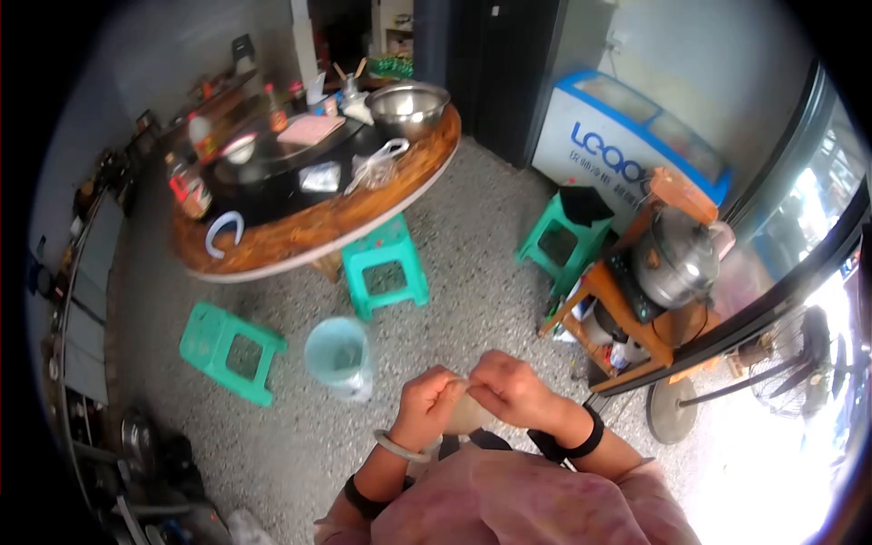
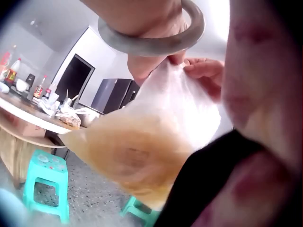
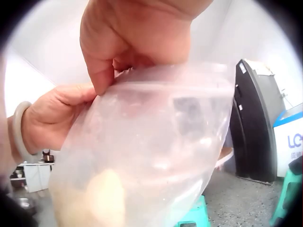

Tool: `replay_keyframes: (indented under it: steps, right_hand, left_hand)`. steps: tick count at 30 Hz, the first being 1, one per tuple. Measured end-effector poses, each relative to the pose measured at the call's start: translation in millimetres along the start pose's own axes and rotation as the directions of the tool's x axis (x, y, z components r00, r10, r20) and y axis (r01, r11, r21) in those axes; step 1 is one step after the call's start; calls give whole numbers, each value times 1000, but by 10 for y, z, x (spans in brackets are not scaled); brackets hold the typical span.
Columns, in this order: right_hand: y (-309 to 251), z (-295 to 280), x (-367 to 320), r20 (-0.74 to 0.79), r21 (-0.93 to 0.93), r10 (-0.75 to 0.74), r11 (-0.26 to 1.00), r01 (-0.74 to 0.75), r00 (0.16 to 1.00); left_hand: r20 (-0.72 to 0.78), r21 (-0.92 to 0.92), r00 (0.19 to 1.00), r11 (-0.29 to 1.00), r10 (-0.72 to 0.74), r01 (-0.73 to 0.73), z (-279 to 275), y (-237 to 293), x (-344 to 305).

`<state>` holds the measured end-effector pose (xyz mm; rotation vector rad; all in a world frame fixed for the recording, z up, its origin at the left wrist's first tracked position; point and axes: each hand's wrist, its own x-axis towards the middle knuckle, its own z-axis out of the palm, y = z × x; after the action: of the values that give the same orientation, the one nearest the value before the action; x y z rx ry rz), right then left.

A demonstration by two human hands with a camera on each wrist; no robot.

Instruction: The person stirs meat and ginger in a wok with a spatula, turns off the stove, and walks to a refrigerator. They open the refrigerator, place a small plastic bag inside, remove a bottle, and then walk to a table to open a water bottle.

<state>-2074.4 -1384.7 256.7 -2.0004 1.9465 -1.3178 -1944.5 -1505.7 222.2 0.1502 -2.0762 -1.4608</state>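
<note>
A clear plastic zip bag (image 3: 156,137) hangs from both hands in front of the body, yellowish-brown contents filling its lower part (image 2: 137,156). At one end of its top edge, my left hand (image 1: 427,404), with a pale bangle on the wrist, pinches the plastic between thumb and fingers. Close beside it the right hand (image 1: 513,389) grips the same top edge with curled fingers. The right wrist view shows the zip strip running just below the right hand's fingers. In the head view most of the bag is hidden under the hands.
Ahead stands a round wooden table (image 1: 363,218) with bottles, a steel bowl (image 1: 407,107) and bags on it. Green stools (image 1: 232,350) and a pale bin (image 1: 338,354) are on the floor. At right are a pot (image 1: 677,259) on a wooden stand, a chest freezer (image 1: 590,145) and a fan (image 1: 790,363).
</note>
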Motion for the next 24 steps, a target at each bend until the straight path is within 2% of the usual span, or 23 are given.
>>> replay_keyframes:
  steps: [1, 3, 5, 6, 7, 10, 11, 13, 14, 15, 17, 19, 21, 24]
  right_hand:
    - [203, -61, 148, 5, -3, 22, 1000, -22, 1000]
    - [633, -267, 475, -4, -49, 39, 998, -39, 999]
    - [1005, -533, 694, -39, -32, 101, 994, -102, 994]
    - [1143, -681, 824, -65, -28, 158, 987, -160, 985]
    - [1309, -806, 942, -92, -39, 171, 984, -175, 981]
    - [1972, -1090, 1215, -165, -42, 241, 967, -251, 956]
    - [2220, -1168, 1319, -166, -43, 227, 970, -237, 959]
    - [2679, -1367, 1500, -147, -43, 316, 945, -326, 937]
    - [2986, -1454, 1565, -158, -40, 286, 955, -295, 945]
    - [3280, -1573, 1677, -158, -7, 248, 968, -252, 956]
    - [3777, -1853, 1943, -127, 58, 276, 961, -271, 953]
    - [4209, -2132, 2306, -101, 75, 255, 966, -248, 962]
    - [4571, -2384, 2596, -50, 84, 258, 964, -254, 965]
    - [5145, -2677, 3041, -75, -21, 252, 967, -254, 965]
  left_hand:
    - [56, -32, 998, 999, -39, 41, -7, -151, 275]
    - [139, -98, 990, 995, -13, 27, -59, -375, 930]
    - [285, -274, 954, 946, -92, 173, -38, -503, 1537]
    - [324, -220, 946, 971, -21, 97, -25, -552, 1876]
    - [352, -222, 936, 971, -8, 92, 40, -671, 2180]
    - [382, -216, 915, 975, 132, -51, 331, -1099, 2965]
    - [375, -209, 917, 976, 139, -62, 431, -1228, 3223]
    - [363, -250, 919, 966, 151, -61, 664, -1449, 3708]
    - [365, -288, 925, 958, 105, 4, 789, -1609, 3928]
    - [343, -278, 932, 960, 117, -18, 869, -1681, 4250]
    - [418, -189, 902, 981, 109, -31, 956, -1784, 4804]
    - [376, -200, 923, 980, 85, -8, 1060, -1913, 5306]
    - [230, -242, 973, 970, 19, 39, 1148, -2007, 5734]
    - [137, -185, 990, 983, 18, 8, 1101, -2258, 6451]
